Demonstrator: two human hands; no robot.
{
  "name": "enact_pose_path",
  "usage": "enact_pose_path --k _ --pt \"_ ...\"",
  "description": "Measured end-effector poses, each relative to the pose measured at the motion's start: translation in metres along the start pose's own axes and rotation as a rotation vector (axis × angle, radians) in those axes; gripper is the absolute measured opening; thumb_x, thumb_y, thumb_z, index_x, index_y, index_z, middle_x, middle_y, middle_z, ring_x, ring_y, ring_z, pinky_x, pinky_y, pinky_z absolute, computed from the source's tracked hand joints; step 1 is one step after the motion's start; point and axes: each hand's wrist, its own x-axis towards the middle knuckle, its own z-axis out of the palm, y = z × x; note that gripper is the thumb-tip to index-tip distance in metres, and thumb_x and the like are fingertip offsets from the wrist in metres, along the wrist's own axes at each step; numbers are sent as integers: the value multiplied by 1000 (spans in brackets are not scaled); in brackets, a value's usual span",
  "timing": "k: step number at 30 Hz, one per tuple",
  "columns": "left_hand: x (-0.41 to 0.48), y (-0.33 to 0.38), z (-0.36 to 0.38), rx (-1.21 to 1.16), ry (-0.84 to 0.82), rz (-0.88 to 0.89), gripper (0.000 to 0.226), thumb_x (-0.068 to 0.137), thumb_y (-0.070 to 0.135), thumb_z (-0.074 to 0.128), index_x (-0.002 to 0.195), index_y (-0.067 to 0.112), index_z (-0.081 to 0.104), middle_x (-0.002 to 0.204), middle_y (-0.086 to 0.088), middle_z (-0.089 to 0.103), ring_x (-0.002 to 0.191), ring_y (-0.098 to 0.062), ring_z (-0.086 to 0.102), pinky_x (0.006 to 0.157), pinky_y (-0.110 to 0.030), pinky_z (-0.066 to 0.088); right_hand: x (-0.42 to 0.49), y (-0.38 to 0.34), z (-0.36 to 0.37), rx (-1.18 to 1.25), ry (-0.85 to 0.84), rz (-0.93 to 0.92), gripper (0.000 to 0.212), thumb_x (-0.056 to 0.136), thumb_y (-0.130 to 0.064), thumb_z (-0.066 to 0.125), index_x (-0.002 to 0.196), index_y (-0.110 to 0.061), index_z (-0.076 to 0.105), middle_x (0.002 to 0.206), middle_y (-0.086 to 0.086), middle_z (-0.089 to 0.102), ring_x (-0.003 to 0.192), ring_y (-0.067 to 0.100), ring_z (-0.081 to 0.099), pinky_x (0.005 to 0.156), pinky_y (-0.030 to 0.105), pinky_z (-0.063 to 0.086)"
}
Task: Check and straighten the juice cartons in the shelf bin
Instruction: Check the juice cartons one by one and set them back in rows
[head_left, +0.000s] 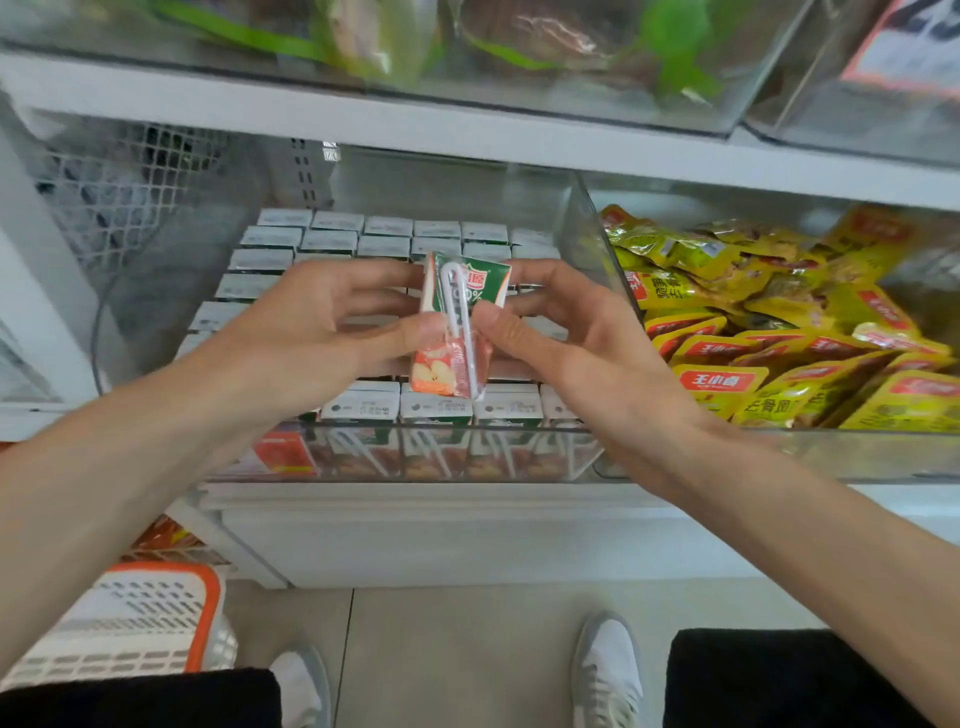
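While left hand (311, 332) and right hand (576, 348) pinch it above the bin (584, 218), carton (488, 286) stands near upright: green top, apple print at base, white bent straw (464, 317) on facing side

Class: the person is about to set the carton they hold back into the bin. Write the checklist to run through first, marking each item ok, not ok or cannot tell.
1. Grip: left hand and right hand both pinch the carton: ok.
2. Straw attached to the carton: ok.
3. Carton undamaged: cannot tell, its far sides are hidden.
4. Carton upright like the rows: not ok, it is tilted.
5. Free slot in the bin: cannot tell, the hands cover the middle rows.
6. Front row straight: ok.
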Motion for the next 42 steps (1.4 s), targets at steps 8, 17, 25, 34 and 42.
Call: enact_pose_path --k 8,17,25,34,42 --pt "1 -17 -1 -204 -40 -67 30 94 13 67 121 25 73 112 4 81 102 -17 79 83 -22 62 1 3 -5 60 85 89 34 88 -16 85 116 -7 69 98 11 82 87 22 81 81 33 65" --pt "-5 -18 3 -177 -76 -4 33 91 27 68 123 25 73 118 8 79 109 -10 75 84 -19 60 2 4 2 -18 -59 135 43 93 -42 79 122 -10 73 119 6 79 114 22 75 106 47 57" --pt "-5 -14 0 -262 -124 -39 47 92 50 61 132 27 69 124 4 77 116 -17 74 98 -24 56 2 -1 -1 53 -97 105 40 94 -30 78 128 -11 69 113 9 81 111 22 77 106 35 57" --pt "-6 -9 -1 -286 60 -146 34 89 19 75 122 20 68 100 -3 83 92 -21 81 73 -21 62 2 3 4 -7 11 41 26 93 -27 78 115 -13 75 107 11 81 99 23 79 86 27 63" --pt "-6 -9 -2 -296 108 -150 36 89 31 75 122 19 69 102 -3 83 91 -22 81 72 -23 63 5 2 6 -32 7 71 30 93 -27 79 121 -17 74 109 7 82 104 20 79 98 37 61"
